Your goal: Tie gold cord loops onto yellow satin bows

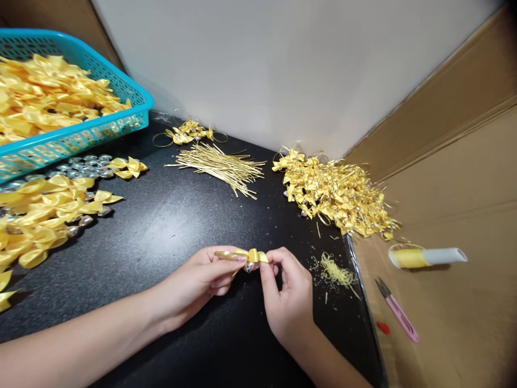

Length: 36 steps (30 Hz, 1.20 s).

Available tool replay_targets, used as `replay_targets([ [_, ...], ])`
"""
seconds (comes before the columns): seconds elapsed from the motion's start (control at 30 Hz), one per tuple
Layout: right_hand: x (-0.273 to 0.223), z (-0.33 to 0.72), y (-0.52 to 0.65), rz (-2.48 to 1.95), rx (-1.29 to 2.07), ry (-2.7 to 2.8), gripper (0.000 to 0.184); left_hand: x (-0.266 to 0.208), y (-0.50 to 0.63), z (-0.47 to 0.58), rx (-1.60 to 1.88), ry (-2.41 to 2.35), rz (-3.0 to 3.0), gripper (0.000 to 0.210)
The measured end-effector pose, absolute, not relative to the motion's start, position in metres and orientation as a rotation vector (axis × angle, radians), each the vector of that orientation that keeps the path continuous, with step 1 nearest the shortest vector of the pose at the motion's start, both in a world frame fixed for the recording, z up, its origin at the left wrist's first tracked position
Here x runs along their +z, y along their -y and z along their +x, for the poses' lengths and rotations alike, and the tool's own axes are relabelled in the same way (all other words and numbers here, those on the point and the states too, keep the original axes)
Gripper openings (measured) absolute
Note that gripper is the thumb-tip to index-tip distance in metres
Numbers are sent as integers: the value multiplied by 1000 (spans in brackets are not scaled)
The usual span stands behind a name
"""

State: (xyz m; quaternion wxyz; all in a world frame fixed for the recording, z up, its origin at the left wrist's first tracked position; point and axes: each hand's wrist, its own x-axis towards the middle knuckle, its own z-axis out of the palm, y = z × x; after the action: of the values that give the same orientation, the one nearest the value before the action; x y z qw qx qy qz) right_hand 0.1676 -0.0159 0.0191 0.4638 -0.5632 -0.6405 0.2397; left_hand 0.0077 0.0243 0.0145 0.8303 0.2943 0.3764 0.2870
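Bare forearms (92,335) narrow at the wrists (159,310) into ungloved hands (288,296).

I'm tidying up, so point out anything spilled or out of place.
Thin yellow scraps lie strewn on the black table beside the right hand, like spilled litter. A small red piece near the pink snips matches nothing else around.

Basket (81,127) cut by left edge; bow (253,255) partly hidden by fingers (269,279); thread scraps (336,271) too fine to count
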Motion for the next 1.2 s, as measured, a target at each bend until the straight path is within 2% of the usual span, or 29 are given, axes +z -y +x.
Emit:
replay_targets([
  [0.17,14,165,17,-1356,1055,1273,14,16,-25,8,609,-790,615,25],
  [0.27,14,163,16,-1294,1179,1142,16,14,-25,8,607,-793,609,26],
  [0.53,6,161,15,-1262,1307,999,24,11,-25,9,609,-812,588,28],
  [0.77,5,159,15,-1257,1291,985,27,12,-24,9,610,-835,578,31],
  [1.2,9,160,15,-1294,1351,960,23,14,-25,9,616,-873,566,34],
])
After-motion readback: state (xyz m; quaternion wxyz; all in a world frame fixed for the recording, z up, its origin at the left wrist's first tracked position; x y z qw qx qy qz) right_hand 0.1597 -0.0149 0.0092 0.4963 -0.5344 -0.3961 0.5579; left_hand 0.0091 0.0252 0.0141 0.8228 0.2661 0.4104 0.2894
